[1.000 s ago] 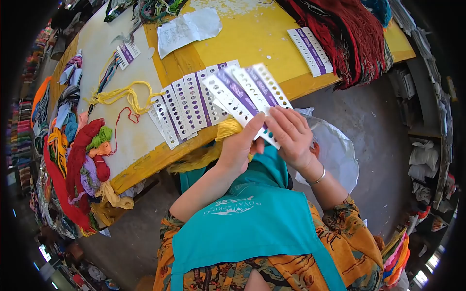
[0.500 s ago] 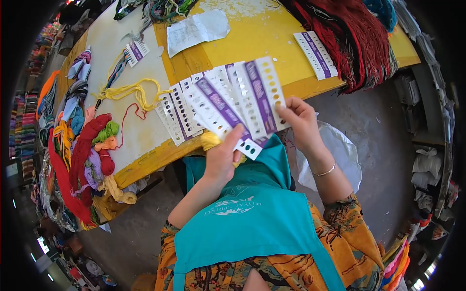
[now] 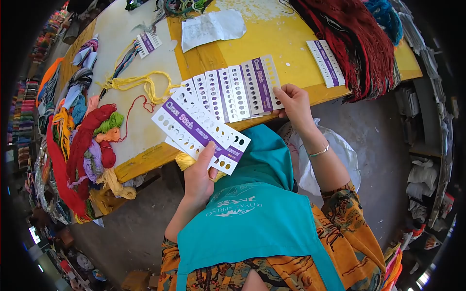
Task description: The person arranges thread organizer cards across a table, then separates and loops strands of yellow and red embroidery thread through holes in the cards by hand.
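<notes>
My left hand (image 3: 200, 175) grips a few white cards with punched holes and a purple "Cross Stitch" band (image 3: 194, 127), fanned and tilted over the table's front edge. Yellow yarn (image 3: 185, 161) hangs beside that hand. With thumb and fingers my right hand (image 3: 292, 104) pinches the near right edge of another punched card (image 3: 259, 85), at the right end of a row. Several overlapping cards (image 3: 213, 92) lie to its left along the table edge.
Colourful skeins (image 3: 90, 145) lie at the left of the yellow table (image 3: 272, 36). Crumpled paper (image 3: 213, 30) and a small card with threads (image 3: 146, 43) lie farther back. At the right are a stack of cards (image 3: 325, 63) and dark red yarn (image 3: 352, 43).
The held cards have been parted. My left hand has moved left and down with its cards, while my right hand has brought its card to the right end of the row.
</notes>
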### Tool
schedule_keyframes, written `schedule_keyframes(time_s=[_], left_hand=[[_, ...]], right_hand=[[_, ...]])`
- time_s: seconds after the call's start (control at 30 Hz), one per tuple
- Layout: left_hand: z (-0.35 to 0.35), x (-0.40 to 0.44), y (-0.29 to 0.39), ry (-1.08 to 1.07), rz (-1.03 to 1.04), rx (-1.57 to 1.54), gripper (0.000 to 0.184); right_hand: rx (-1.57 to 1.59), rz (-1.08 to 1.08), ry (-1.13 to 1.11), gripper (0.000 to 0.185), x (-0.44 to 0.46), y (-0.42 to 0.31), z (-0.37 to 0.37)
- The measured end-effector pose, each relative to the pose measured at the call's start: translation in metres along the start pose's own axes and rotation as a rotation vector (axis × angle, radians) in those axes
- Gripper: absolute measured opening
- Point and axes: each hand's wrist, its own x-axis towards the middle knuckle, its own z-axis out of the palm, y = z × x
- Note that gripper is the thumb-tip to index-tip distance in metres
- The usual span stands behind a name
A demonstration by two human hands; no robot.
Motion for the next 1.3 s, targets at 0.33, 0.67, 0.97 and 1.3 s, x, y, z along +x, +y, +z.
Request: schedule_keyframes(time_s=[0.33, 0.67, 0.97, 1.3], left_hand=[[0.004, 0.017, -0.002, -0.174, -0.004, 0.049, 0.028], [0.012, 0.022, -0.009, -0.153, -0.1, -0.055, 0.024], [0.006, 0.031, -0.02, -0.177, 0.001, -0.086, 0.024], [0.001, 0.03, -0.016, -0.123, -0.025, -0.061, 0.022]], right_hand=[[-0.991, -0.528, 0.287, 0.024, -0.033, -0.02, 0.001], [0.131, -0.04, -0.365, 0.013, -0.043, -0.008, 0.033], [0.296, 0.021, -0.096, 0.013, -0.033, 0.002, 0.005], [-0.087, -0.059, 0.055, 0.016, 0.019, 0.004, -0.027]])
